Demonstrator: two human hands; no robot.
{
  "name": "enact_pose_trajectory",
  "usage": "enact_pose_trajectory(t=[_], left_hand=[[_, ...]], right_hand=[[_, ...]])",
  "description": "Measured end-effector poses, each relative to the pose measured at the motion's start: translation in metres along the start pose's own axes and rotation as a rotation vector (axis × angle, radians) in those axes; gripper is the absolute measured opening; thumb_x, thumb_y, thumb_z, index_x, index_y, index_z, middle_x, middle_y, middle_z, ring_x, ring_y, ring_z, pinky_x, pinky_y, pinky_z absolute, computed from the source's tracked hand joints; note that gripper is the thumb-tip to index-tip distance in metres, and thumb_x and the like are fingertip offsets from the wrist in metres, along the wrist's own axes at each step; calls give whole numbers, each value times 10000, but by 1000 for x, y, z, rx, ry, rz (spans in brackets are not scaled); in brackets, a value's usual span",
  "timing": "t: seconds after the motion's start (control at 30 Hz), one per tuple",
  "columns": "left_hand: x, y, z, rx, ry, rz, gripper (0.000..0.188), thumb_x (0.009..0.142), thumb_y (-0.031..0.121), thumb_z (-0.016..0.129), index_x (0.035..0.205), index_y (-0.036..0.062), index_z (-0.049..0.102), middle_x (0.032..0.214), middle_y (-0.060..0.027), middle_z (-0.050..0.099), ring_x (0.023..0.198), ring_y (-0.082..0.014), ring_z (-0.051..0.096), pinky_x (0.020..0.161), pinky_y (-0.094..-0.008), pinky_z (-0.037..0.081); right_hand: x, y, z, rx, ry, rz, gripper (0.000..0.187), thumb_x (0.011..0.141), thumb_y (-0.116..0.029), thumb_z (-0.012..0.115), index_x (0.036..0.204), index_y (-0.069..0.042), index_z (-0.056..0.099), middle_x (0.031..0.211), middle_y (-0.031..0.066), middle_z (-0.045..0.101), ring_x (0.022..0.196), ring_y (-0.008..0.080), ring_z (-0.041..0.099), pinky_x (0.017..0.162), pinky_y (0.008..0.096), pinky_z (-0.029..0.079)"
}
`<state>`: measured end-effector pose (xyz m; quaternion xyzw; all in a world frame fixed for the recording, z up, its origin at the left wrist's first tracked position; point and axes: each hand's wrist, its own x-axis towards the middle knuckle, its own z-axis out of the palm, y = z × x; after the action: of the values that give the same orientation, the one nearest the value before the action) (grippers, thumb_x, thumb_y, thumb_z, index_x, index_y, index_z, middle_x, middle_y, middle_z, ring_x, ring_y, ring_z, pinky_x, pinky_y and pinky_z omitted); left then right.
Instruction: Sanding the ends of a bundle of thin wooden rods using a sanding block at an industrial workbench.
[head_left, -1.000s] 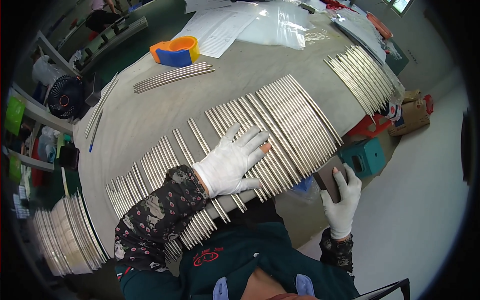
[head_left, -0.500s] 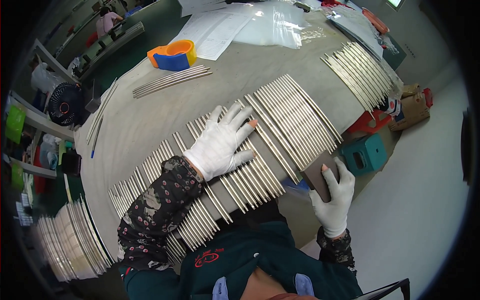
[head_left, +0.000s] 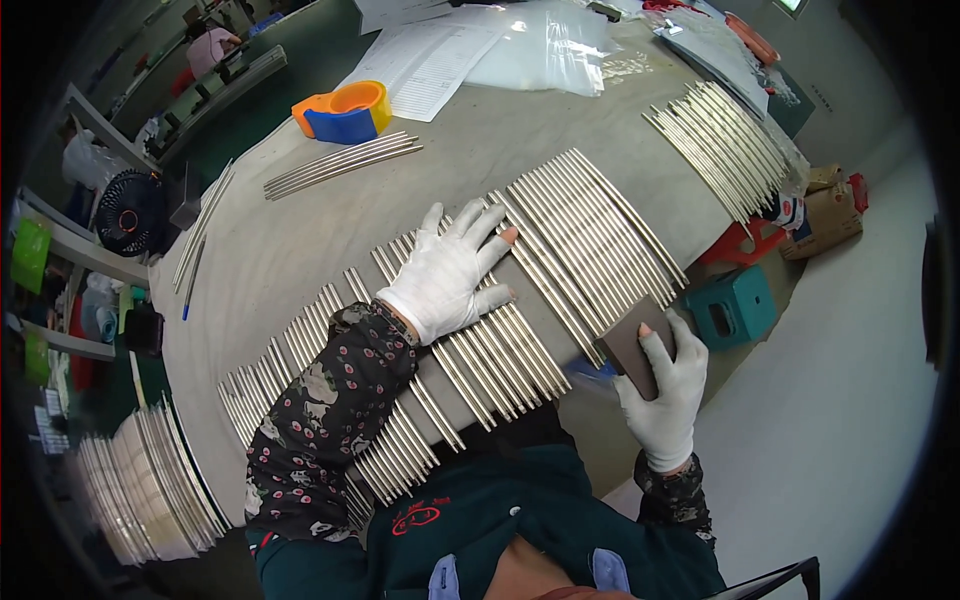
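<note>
Metal rods (head_left: pixel 590 235) lie side by side in rows across the table. Over the middle rods, my left hand (head_left: pixel 445 275) in a white glove lies flat with its fingers spread; one bare fingertip shows. Its fingers touch the far part of the rods, beside a few rods (head_left: pixel 540 275) set slightly apart from the right-hand group. At the table's near right edge, my right hand (head_left: pixel 668 400), also gloved, grips a dark grey-brown block (head_left: pixel 630 345) that looks like a sanding block. The block is at the near ends of the right-hand rods; whether it touches them I cannot tell.
A tape dispenser (head_left: pixel 350 112), a small bundle of rods (head_left: pixel 340 165), papers (head_left: pixel 430 75) and clear plastic bags (head_left: pixel 545 50) are toward the back. More rods (head_left: pixel 715 150) lie far right. A green stool (head_left: pixel 730 308) stands beyond the right edge; a black fan (head_left: pixel 130 212) is at left.
My left hand has shifted slightly right, its fingers now covering rod ends that showed before. My right hand has moved the block slightly up and left.
</note>
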<state>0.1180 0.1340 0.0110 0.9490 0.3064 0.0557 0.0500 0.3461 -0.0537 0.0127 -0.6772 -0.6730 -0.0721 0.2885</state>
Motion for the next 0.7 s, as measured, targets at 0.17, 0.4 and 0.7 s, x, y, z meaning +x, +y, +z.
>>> enact_pose_trajectory(t=[0.17,0.4,0.7], left_hand=[[-5,-2,3,12,55,22,651,872,474,524,1365,68,404,1447,-174,317,1356,-352,274,1079,-591,206],[-10,-3,-1,-21,27,14,651,863,455,545,1364,68,394,1458,-184,299,1357,-375,271,1082,-596,196],[-8,-3,2,-14,49,-3,652,858,490,534,1338,61,431,1440,-170,330,1349,-364,285,1082,-589,207]], right_hand=[[4,-3,2,5,-14,4,632,590,-158,780,1175,-113,546,1243,212,477,1040,376,482,888,452,405],[18,-7,8,-4,-14,0,634,583,-175,775,1175,-114,556,1249,210,471,1057,372,471,901,454,396],[55,-25,22,-22,-56,-33,538,651,-223,736,1157,-99,604,1216,225,478,1059,365,474,895,451,400]])
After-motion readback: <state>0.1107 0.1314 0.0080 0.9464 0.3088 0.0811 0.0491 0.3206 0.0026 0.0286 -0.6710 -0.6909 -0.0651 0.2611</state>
